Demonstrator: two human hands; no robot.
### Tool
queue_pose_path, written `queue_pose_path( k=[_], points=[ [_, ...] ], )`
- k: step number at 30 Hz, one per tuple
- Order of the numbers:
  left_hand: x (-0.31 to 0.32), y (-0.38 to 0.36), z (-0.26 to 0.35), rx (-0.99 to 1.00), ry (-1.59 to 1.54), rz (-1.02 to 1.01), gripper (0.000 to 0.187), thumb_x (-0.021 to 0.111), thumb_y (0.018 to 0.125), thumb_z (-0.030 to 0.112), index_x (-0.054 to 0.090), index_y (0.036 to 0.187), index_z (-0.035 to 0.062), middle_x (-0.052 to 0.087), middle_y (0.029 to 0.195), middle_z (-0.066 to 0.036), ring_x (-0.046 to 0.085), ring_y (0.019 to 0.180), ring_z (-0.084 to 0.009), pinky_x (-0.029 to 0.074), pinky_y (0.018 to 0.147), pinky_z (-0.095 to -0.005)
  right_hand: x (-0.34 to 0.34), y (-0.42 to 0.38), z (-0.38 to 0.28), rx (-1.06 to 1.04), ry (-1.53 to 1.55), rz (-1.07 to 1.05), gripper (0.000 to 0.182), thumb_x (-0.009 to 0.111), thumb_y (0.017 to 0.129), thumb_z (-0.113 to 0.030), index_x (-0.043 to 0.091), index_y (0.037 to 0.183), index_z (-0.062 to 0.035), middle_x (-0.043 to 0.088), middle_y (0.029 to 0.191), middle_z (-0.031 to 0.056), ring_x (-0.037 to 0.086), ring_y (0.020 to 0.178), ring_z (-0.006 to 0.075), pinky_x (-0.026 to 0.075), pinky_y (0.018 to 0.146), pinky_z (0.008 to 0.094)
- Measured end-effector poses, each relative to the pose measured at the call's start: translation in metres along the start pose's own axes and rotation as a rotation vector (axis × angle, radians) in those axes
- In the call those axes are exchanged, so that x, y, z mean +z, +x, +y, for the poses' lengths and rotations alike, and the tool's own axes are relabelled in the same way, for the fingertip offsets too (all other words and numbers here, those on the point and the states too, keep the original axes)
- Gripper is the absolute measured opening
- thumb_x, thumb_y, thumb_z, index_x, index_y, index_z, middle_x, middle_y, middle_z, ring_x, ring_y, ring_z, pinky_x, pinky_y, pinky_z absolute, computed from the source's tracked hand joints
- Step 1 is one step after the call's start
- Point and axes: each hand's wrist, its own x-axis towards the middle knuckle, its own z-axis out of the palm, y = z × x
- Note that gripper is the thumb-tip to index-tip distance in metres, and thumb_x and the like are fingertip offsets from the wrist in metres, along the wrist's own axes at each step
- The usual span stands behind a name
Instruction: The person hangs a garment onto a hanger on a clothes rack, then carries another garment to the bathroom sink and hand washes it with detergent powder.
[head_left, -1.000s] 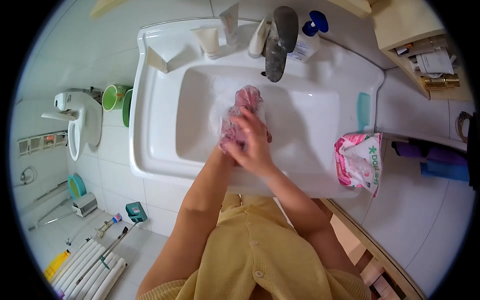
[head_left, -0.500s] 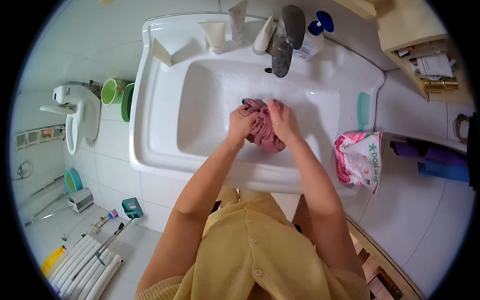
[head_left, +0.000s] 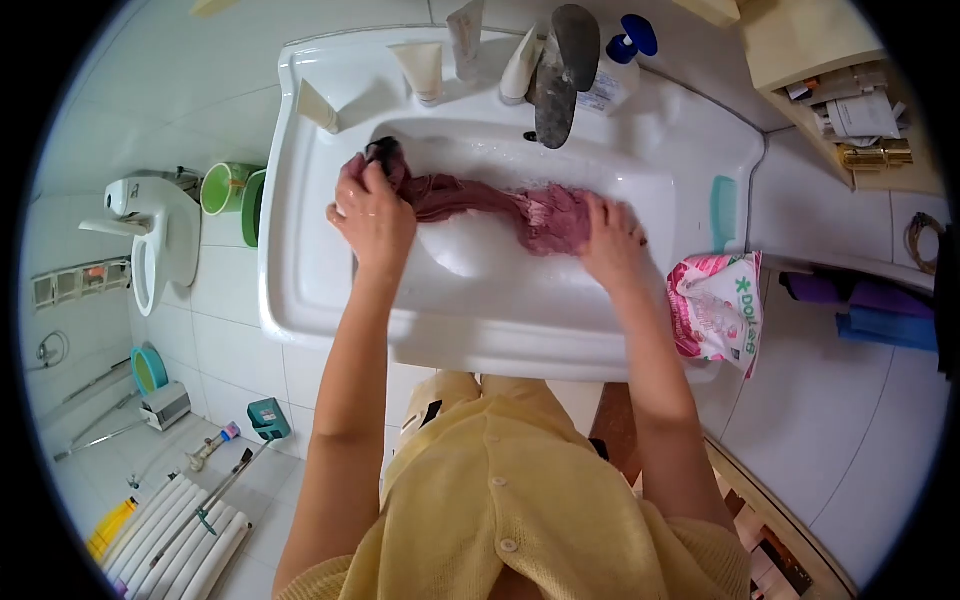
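A wet, dusty-pink cloth (head_left: 450, 198) with a dark patch at one end is stretched across the white sink (head_left: 480, 350). Its exact kind does not show. My left hand (head_left: 375, 220) grips the dark end over the basin's left rim, fingers closed round it. At the other end, my right hand (head_left: 613, 240) has its fingers curled over the bunched right part of the cloth, low in the basin. The middle of the cloth is twisted and narrow. Behind it stands the dark grey tap (head_left: 556, 110), which neither hand touches.
Several tubes, one a white tube (head_left: 420, 72), stand along the sink's back ledge. A blue-topped pump bottle (head_left: 620, 75) is beside the tap. On the right ledge lie a teal comb (head_left: 723, 213) and a pink-and-white packet (head_left: 715, 310). A green bucket (head_left: 225, 187) is at the left.
The cloth was bunched between both hands mid-basin. Now it is drawn out sideways: my left hand has moved left and back with the dark end, my right hand to the right.
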Motion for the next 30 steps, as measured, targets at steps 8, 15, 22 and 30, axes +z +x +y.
queue_pose_path(
  k=[8,15,22,30],
  points=[
    [0.094,-0.071,0.038,0.5,-0.178,-0.369,0.036,0.054,0.084,0.013,0.06,0.119,0.0133,0.051,0.134,-0.008,0.032,0.137,-0.0294,0.023,0.112,-0.0505,0.072,0.021,-0.024,-0.035,1.036,-0.381,0.053,0.06,0.081,-0.016,0.05,0.131,-0.0016,0.057,0.123,0.0154,0.057,0.106,0.0252,0.047,0.092,0.0349],
    [0.062,-0.009,0.024,0.231,-0.244,-0.372,0.018,0.057,0.082,0.014,0.061,0.099,0.0116,0.068,0.092,-0.008,0.063,0.093,-0.0297,0.05,0.075,-0.0415,0.045,0.019,0.038,0.475,1.252,-0.126,0.036,0.056,0.082,-0.01,0.058,0.117,0.0005,0.064,0.106,0.0128,0.062,0.095,0.0243,0.05,0.083,0.0345],
    [0.024,0.029,-0.008,-0.228,-0.811,-0.466,0.023,0.059,0.088,0.01,0.069,0.108,0.0047,0.07,0.094,-0.015,0.067,0.082,-0.0271,0.053,0.078,-0.0346,0.022,0.003,-0.008,-0.098,0.109,0.077,0.058,0.064,0.081,-0.023,0.046,0.135,-0.0096,0.043,0.141,0.0187,0.037,0.132,0.0368,0.03,0.105,0.0588],
    [0.017,-0.048,-0.007,-1.19,-1.922,-0.715,0.032,0.048,0.101,0.025,0.057,0.114,-0.0025,0.064,0.109,-0.021,0.064,0.101,-0.0293,0.054,0.09,-0.038,0.061,0.004,-0.029,-0.009,-0.02,-0.107,0.071,0.066,0.081,-0.031,0.035,0.144,-0.02,0.023,0.154,0.0158,0.02,0.14,0.044,0.015,0.106,0.0703]
  ],
)
